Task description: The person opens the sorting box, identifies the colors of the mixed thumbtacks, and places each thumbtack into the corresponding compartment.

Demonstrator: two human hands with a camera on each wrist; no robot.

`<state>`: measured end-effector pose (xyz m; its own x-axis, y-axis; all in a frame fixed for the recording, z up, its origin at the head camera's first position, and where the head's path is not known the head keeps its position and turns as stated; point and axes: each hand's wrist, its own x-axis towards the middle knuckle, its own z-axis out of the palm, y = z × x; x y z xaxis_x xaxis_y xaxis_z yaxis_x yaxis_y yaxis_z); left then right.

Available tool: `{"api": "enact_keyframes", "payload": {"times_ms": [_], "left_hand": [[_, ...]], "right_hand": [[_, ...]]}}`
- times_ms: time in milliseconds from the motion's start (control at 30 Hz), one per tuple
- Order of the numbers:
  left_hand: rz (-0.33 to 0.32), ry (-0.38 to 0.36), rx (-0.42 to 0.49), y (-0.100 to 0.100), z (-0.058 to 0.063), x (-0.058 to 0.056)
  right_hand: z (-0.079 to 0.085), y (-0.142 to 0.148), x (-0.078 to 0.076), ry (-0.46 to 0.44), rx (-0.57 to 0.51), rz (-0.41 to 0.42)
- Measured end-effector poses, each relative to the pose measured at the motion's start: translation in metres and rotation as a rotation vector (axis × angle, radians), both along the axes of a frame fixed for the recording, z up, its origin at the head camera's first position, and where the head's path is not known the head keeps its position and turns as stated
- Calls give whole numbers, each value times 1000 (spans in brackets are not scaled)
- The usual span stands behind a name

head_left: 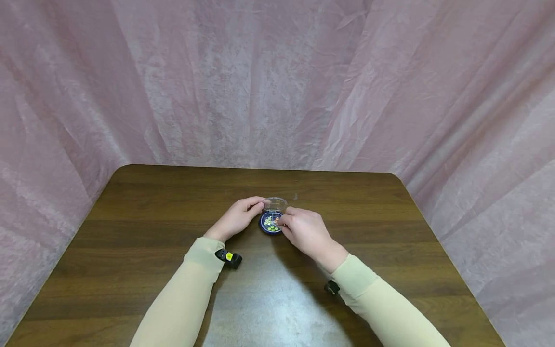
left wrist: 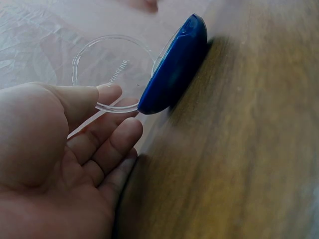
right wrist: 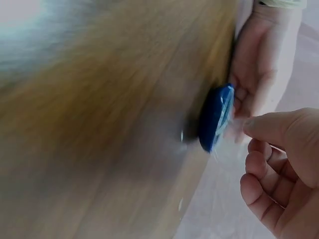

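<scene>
A small round blue pill case [head_left: 262, 228] lies on the table with its clear lid [head_left: 275, 203] raised at the back. Dividers split the inside into compartments holding yellow-green pills [head_left: 272, 229], pale ones and orange ones. My left hand [head_left: 237, 218] pinches the lid's left edge between thumb and index finger; white lettering shows on the lid [left wrist: 119, 72] in the left wrist view. Over the case's right side, my right hand [head_left: 305, 233] reaches in with thumb and fingertips at the orange pills. Whether a pill sits between those fingertips I cannot tell.
The case rests on a brown wooden table [head_left: 173, 193] with rounded far corners. Pink curtains [head_left: 260, 96] hang behind the table and along its sides. Both wrists carry small black cameras [head_left: 234, 260] at the sleeve cuffs.
</scene>
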<state>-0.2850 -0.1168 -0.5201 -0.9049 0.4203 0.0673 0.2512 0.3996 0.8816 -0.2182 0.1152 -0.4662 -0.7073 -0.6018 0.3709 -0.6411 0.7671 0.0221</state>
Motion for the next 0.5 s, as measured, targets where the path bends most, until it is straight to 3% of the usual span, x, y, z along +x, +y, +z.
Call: {"api": "enact_keyframes", "payload": {"times_ms": [200,500], "left_hand": [[-5,0,-7,2,0,0],[1,-16,-18,-1,0,2]], "right_hand": [[6,47,23,-79,-79,-109],[-3,124,49,-115,-117,-284]]}}
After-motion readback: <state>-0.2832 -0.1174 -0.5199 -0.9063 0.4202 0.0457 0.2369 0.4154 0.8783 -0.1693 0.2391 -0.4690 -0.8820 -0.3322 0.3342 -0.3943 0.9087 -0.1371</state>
